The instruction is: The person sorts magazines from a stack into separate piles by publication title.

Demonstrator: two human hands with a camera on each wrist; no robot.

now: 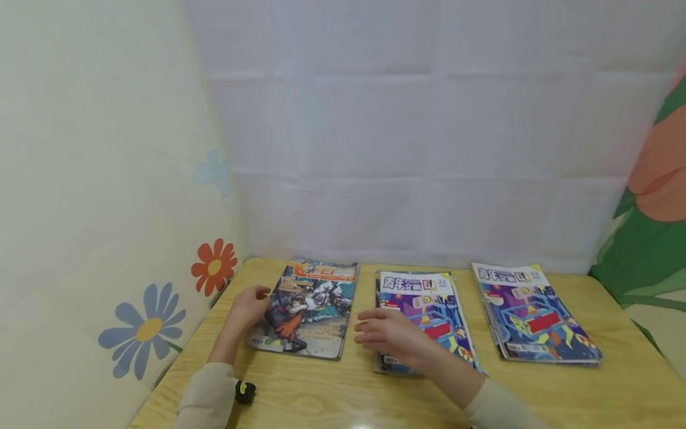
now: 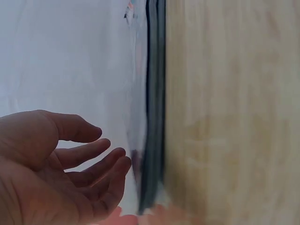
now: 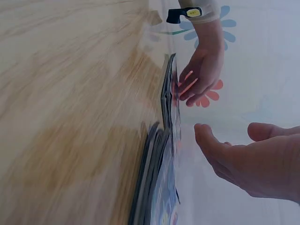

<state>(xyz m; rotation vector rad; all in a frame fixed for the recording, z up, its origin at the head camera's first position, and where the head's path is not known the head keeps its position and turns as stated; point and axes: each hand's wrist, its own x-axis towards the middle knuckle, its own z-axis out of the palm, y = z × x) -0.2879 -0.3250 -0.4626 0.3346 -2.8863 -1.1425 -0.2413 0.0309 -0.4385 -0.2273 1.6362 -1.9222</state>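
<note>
Three stacks of magazines lie on the wooden table. My left hand [image 1: 250,307] is at the left edge of the left stack [image 1: 321,304], its cover showing a comic-style figure. In the left wrist view that hand [image 2: 61,173] has loosely bent fingers and holds nothing, with the fingertips close to the magazine edges [image 2: 153,108]. Over the left side of the middle stack [image 1: 412,301], which has a purple and white cover, hovers my right hand [image 1: 393,336]. The right wrist view shows this hand [image 3: 253,159] empty, thumb apart from the fingers, raised above the magazines.
The right stack [image 1: 536,319] has the same purple cover as the middle one. A small black device [image 1: 245,392] sits at my left sleeve. White cloth [image 1: 418,131] hangs behind the wooden table [image 1: 321,393], and a wall with painted flowers [image 1: 149,329] stands at the left.
</note>
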